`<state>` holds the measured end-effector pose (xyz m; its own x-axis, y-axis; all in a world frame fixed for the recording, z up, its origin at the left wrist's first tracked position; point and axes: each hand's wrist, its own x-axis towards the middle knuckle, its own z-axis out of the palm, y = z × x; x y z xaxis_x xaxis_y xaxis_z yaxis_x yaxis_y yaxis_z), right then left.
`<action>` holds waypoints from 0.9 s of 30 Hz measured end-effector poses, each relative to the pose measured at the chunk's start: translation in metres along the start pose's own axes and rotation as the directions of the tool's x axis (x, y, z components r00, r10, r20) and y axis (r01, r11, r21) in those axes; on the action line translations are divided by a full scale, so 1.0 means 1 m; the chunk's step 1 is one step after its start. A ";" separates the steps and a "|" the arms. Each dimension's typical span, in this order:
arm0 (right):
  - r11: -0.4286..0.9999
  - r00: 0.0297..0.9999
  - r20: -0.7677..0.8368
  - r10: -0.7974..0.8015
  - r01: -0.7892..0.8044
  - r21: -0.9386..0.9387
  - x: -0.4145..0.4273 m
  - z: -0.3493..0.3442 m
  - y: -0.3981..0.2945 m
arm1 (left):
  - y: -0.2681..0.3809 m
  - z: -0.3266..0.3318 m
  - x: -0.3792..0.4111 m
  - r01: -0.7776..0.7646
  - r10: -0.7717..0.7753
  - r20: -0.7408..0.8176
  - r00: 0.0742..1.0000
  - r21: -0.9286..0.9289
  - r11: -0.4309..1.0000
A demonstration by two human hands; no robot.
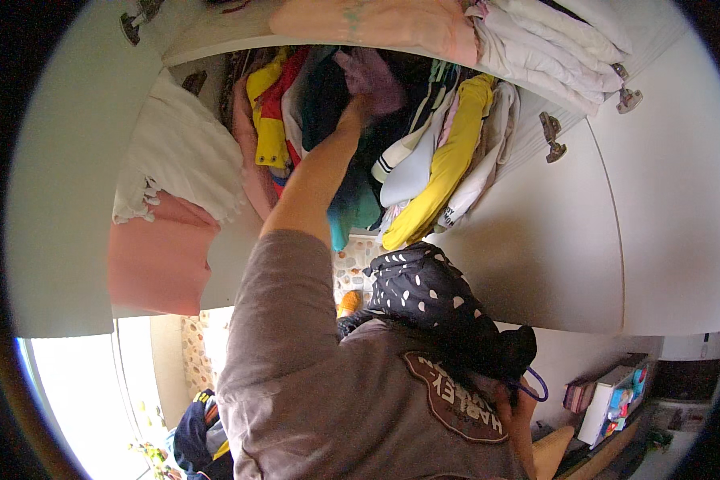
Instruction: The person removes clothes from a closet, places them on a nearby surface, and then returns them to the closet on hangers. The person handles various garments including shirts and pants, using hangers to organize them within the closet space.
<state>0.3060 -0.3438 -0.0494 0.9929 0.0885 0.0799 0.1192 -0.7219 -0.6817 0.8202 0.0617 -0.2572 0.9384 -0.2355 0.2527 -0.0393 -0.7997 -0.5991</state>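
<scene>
My left arm reaches up into an open wardrobe among hanging clothes. My left hand (365, 103) is at a mauve garment (384, 87), its fingers blurred and mostly hidden. Dark garments hang around it. To its left are yellow and red clothes (270, 108); to its right hang a pale blue-grey garment (405, 183) and a long yellow one (456, 162). My right hand (518, 402), low at my right side, holds a black garment with white dots (432, 291), bunched against my body. A purple loop, perhaps part of a hanger (540, 387), shows beside that hand.
A shelf edge (234, 47) above the clothes bears folded peach cloth (384, 27) and white cloths (540, 54). White fringed cloth (180, 150) and salmon cloth (159, 258) hang on the left. Open door panels (534, 258) flank me. An orange slipper (349, 302) is on the pebble-patterned floor (354, 264).
</scene>
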 end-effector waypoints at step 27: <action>0.997 0.983 0.184 0.010 -0.023 0.072 0.049 -0.007 -0.032 | -0.089 -0.085 0.026 0.330 -0.576 -0.067 0.815 -0.764 0.555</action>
<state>0.3507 -0.3209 -0.0184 0.9765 0.2064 -0.0619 0.0956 -0.6727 -0.7337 0.8191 0.0797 -0.1323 0.7639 0.2318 0.6022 0.0256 -0.9434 0.3307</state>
